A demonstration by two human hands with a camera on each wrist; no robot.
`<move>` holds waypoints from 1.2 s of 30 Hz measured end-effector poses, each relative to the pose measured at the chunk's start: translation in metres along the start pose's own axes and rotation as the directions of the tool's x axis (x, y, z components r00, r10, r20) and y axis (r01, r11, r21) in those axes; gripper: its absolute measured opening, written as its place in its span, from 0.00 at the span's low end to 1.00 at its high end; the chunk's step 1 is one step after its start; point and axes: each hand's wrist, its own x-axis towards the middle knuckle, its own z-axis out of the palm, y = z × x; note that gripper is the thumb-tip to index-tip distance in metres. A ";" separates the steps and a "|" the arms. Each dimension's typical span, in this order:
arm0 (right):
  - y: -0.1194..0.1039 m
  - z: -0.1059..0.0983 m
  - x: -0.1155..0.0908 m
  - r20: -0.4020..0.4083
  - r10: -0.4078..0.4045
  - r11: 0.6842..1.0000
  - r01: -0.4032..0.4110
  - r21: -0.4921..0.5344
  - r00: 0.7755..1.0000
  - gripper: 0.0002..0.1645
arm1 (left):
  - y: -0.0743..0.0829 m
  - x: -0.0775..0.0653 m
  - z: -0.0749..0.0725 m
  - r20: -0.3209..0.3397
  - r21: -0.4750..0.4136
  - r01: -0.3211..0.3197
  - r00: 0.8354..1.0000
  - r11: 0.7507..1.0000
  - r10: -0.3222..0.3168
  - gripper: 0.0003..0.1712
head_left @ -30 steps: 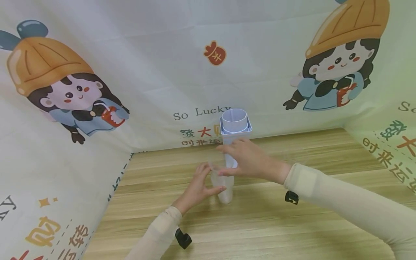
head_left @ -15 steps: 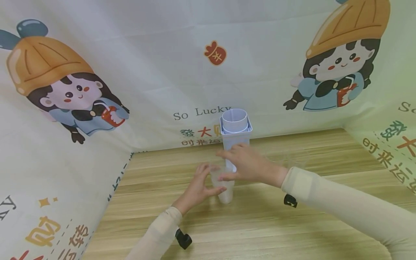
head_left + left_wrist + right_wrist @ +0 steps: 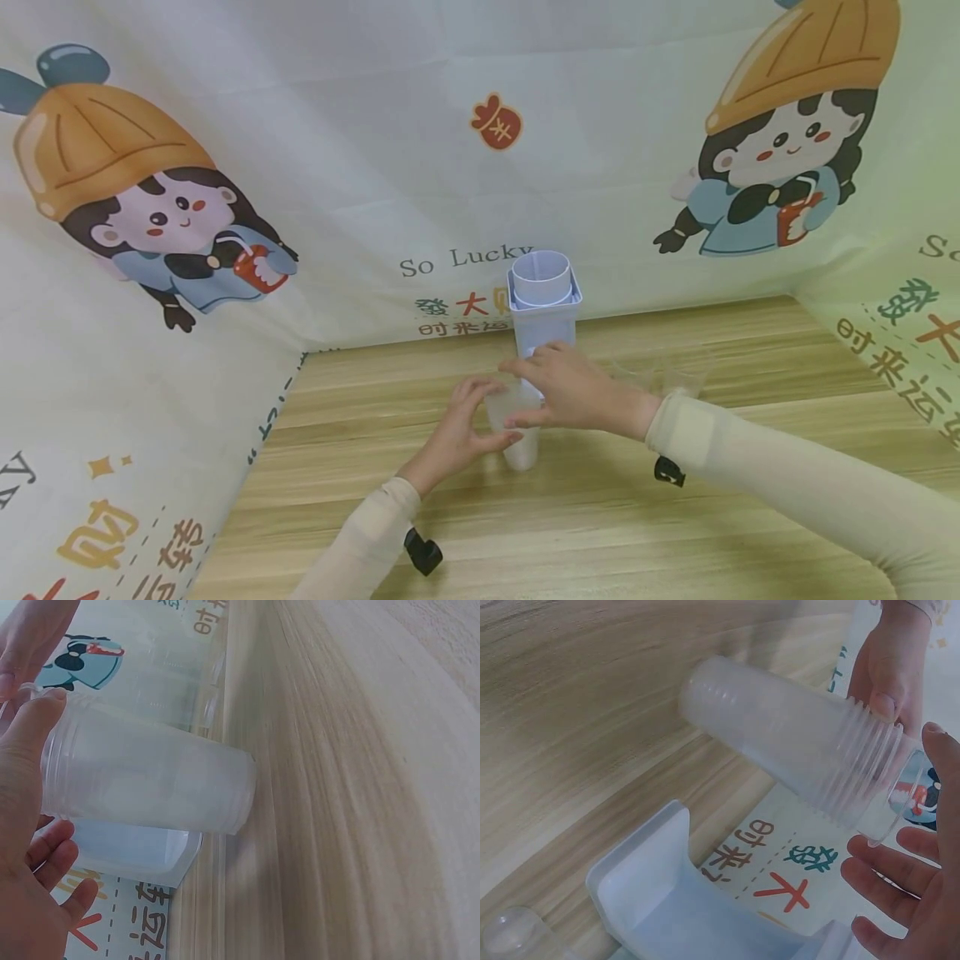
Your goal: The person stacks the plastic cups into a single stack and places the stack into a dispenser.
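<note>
A stack of clear plastic cups stands upright on the table in the head view, several rims nested closely near its top. My left hand holds the stack from the left, its thumb bent over the cup wall in the left wrist view. The right hand reaches in from the other side and curves round the top cup, fingertips right at its rim. That top cup sticks out a little beyond the other rims in the right wrist view.
Behind the stack, a pale blue holder with a square frame and round tube stands by the printed cloth backdrop. Faint clear cups stand to the right, past the right wrist. Wooden table lies in front.
My right hand has come down slightly toward the stack. The left hand and the pale blue holder stay where they were; the clear cups at right show more plainly.
</note>
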 end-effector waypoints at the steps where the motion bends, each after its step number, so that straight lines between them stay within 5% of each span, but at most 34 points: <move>1: 0.000 0.001 -0.001 0.003 0.001 1.000 -0.001 -0.001 1.000 0.45 | 0.000 0.000 0.000 -0.001 0.000 -0.002 1.000 1.000 0.002 0.37; 21: 0.005 0.008 -0.010 0.020 0.021 0.999 -0.022 0.030 1.000 0.45 | -0.001 0.001 0.004 0.019 -0.013 0.019 1.000 1.000 -0.019 0.36; 36: 0.040 -0.005 -0.041 0.016 0.158 0.983 -0.159 0.094 0.987 0.44 | -0.001 0.002 0.001 0.011 0.007 0.082 0.997 0.997 -0.082 0.38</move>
